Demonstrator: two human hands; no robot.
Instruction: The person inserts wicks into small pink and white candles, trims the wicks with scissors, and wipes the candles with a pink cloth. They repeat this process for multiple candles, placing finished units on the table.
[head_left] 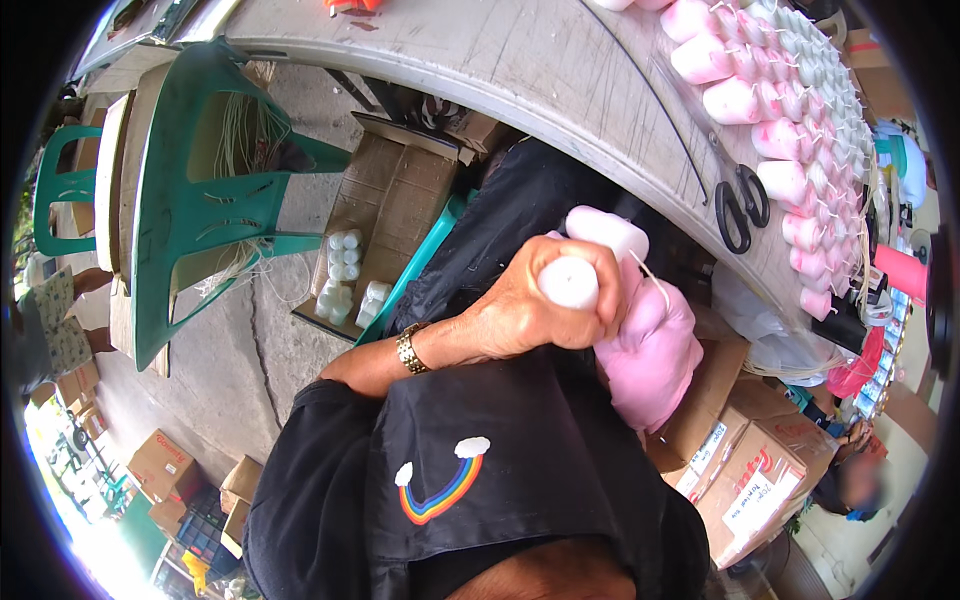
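My left hand (535,300), bare with a gold watch at the wrist, is closed round a white candle (568,284) whose round end faces up. Just beyond its knuckles is a pale pink-and-white candle (608,232) with a white wick sticking out at its right end. My right hand (652,345) wears a pink glove and is closed against that second candle, touching my left fingers. The left hand partly hides the glove's fingertips. Both hands are over my lap, in front of a black apron (500,460) with a rainbow patch.
Rows of pink-and-white candles (785,140) line the grey table (520,50), with black-handled scissors (742,205) nearby. An open cardboard box (385,190) holds white candles (343,255). A green chair (165,220) stands left; boxes (755,480) stand right.
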